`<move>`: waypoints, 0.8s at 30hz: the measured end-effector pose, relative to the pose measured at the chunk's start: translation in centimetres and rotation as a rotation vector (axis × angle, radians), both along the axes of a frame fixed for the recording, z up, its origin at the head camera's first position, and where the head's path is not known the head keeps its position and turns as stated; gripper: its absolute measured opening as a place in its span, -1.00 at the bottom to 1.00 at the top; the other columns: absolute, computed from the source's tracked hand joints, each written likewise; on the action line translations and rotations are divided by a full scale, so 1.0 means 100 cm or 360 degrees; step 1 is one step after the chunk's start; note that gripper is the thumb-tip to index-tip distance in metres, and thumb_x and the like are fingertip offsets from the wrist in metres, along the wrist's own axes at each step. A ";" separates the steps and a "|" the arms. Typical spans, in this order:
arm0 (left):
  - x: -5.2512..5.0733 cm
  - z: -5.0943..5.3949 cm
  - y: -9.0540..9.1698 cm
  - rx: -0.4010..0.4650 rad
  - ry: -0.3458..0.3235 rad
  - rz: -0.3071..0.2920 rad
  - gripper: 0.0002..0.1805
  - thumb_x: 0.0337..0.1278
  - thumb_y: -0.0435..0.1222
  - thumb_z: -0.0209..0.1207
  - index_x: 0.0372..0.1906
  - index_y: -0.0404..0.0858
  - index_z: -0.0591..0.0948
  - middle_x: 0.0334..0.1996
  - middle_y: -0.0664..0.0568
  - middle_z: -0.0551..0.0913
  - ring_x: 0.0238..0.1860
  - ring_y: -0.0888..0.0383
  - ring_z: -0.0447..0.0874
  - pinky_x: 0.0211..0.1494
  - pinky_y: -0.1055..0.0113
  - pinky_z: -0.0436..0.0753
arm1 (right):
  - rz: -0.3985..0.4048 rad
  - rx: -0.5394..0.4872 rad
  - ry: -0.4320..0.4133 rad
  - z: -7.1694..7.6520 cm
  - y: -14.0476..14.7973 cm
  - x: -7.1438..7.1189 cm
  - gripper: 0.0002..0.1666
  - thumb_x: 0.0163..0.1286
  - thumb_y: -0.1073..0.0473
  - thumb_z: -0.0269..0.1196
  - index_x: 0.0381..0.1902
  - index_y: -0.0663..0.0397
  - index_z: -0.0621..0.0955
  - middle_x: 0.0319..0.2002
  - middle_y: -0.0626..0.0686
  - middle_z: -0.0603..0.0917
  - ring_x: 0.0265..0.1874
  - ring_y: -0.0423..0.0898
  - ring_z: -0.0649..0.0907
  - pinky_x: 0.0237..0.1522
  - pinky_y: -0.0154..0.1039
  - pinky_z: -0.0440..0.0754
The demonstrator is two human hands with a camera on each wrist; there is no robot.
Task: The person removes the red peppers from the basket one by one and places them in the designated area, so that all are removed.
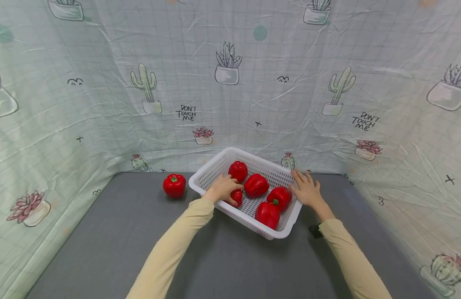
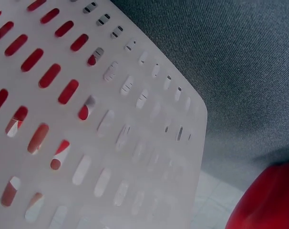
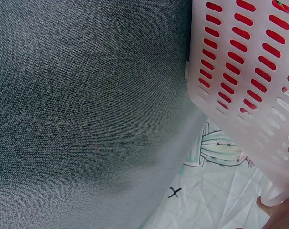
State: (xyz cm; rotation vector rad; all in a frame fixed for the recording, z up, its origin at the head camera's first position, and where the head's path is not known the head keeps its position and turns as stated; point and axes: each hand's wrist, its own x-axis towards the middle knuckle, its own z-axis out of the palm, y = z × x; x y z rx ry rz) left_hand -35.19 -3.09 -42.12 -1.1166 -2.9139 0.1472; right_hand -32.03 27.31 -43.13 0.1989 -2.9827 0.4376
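A white perforated plastic basket [image 1: 211, 172] stands at an angle on the grey surface, with several red bell peppers in it. My left hand [image 1: 220, 190] reaches over the near left rim. Its thumb and fingers are curved around a bell pepper [image 1: 236, 197], which the hand partly hides. Beside that one lie another bell pepper [image 1: 237, 170] and a third [image 1: 256, 185]. My right hand [image 1: 307, 190] rests on the basket's right rim, its fingers spread and mostly straight. In the left wrist view the basket wall [image 2: 120, 157] hides the left hand's fingers.
One red bell pepper [image 1: 174, 186] stands outside, left of the basket. Two more, a green-stemmed one [image 1: 280, 197] and another [image 1: 267, 215], lie at the basket's right end. A small black object [image 1: 315, 231] is by the right wrist. Behind hangs a cactus-print cloth [image 1: 245, 112].
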 end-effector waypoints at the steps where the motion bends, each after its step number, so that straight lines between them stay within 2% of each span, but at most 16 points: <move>1: 0.000 0.000 0.000 -0.0001 0.0002 -0.0005 -0.28 -0.31 0.06 0.31 0.15 0.06 0.44 0.13 0.01 0.49 0.17 -0.05 0.35 0.22 -0.09 0.28 | 0.0001 -0.0005 0.0000 0.000 0.000 0.000 -0.30 0.36 -0.08 -0.13 0.36 0.09 0.04 0.38 0.20 0.01 0.34 0.28 -0.12 0.12 0.44 -0.20; 9: -0.001 0.000 -0.001 0.0025 0.0024 -0.0043 -0.30 -0.29 0.06 0.30 0.14 0.03 0.46 0.08 0.01 0.52 0.09 0.01 0.40 0.16 -0.05 0.35 | 0.0004 0.0001 0.0016 0.000 0.000 0.000 -0.29 0.36 -0.09 -0.14 0.36 0.09 0.04 0.38 0.20 0.01 0.34 0.28 -0.11 0.12 0.45 -0.20; 24: 0.000 -0.003 -0.002 0.0069 0.0036 -0.0015 -0.29 -0.29 0.01 0.32 0.16 0.05 0.43 0.06 0.01 0.51 0.07 0.03 0.38 0.12 0.06 0.40 | 0.0005 0.0026 0.0006 0.001 -0.002 0.002 -0.30 0.36 -0.08 -0.14 0.36 0.11 0.04 0.37 0.22 0.01 0.33 0.30 -0.09 0.12 0.44 -0.19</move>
